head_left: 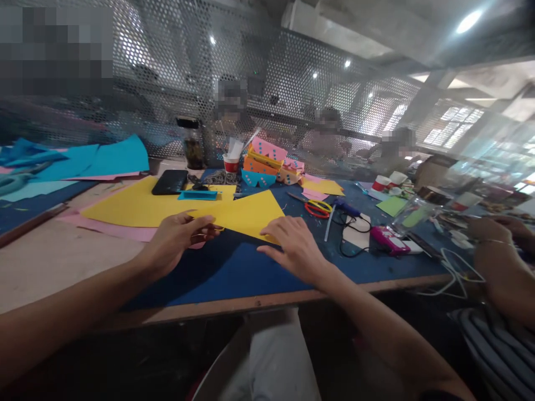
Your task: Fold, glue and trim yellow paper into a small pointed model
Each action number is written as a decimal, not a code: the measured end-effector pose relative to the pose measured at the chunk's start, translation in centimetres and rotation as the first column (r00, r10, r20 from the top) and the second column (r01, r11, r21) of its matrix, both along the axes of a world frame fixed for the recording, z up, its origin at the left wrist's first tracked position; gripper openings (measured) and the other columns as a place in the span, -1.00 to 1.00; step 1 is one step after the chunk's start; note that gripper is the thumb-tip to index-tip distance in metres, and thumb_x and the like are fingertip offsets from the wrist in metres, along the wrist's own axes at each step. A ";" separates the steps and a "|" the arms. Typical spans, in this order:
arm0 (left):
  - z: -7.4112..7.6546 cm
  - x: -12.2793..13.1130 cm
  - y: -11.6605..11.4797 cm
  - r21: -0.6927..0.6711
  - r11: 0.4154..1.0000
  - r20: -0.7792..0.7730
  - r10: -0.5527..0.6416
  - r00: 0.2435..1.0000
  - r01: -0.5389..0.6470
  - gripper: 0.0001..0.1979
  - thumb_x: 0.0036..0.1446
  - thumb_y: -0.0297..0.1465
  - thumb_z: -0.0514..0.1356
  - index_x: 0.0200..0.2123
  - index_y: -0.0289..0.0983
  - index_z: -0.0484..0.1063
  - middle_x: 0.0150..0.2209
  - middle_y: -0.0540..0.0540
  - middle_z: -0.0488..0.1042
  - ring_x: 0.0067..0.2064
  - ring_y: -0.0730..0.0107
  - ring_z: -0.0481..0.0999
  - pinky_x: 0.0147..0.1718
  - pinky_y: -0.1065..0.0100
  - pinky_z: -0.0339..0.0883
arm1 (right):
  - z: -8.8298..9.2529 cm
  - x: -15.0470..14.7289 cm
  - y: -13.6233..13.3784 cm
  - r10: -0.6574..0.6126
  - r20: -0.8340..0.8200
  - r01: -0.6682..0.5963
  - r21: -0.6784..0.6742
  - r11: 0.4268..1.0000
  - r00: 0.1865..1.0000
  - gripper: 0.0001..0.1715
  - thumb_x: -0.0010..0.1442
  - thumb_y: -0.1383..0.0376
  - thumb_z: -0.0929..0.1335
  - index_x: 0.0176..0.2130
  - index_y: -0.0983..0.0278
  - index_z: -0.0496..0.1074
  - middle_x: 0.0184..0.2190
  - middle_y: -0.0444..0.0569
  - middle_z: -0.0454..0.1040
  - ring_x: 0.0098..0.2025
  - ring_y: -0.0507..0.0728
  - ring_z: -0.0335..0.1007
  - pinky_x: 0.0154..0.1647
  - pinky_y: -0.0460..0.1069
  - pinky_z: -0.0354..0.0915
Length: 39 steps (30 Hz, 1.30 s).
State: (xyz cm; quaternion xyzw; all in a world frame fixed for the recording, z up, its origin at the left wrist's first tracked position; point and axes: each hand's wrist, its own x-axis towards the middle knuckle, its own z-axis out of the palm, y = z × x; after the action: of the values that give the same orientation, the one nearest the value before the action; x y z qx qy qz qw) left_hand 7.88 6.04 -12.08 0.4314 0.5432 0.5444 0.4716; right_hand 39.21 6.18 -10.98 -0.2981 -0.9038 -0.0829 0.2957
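Note:
A folded yellow paper sheet (246, 214) lies on the blue table mat (234, 267) in front of me. My left hand (179, 239) pinches its left corner between thumb and fingers, lifting that edge slightly. My right hand (295, 245) rests on the sheet's right lower corner with fingers spread flat, pressing it down. A larger yellow sheet (134, 206) lies behind it over a pink sheet (117, 229).
A black phone (169, 182), a small blue paper strip (197, 195), stacked coloured paper boats (267, 164), a red cup (230, 162), scissors with red and yellow handles (315, 208), a glue gun (346, 209) and cables lie beyond. Another person's arm (501, 262) is at the right. A perforated metal screen (292, 83) stands behind.

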 end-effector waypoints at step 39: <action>-3.2 3.5 -4.8 0.329 0.687 -0.919 0.073 0.388 0.648 -0.70 0.59 -0.28 0.16 -0.19 -0.17 0.64 -0.18 -0.10 0.70 -0.13 0.14 0.62 -0.11 0.16 0.42 | -4.4 2.3 -4.0 -0.080 -0.113 0.045 -0.282 0.958 0.990 -0.85 0.61 0.24 0.47 -0.09 0.15 0.68 -0.13 -0.04 0.73 -0.04 0.20 0.60 -0.01 0.11 0.29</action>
State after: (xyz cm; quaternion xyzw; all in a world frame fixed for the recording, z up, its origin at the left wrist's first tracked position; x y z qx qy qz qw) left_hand 11.41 1.22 -15.31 0.8764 0.3855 0.2873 0.0284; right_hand 41.48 2.21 -15.40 -0.3698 -0.8765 0.0547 0.3032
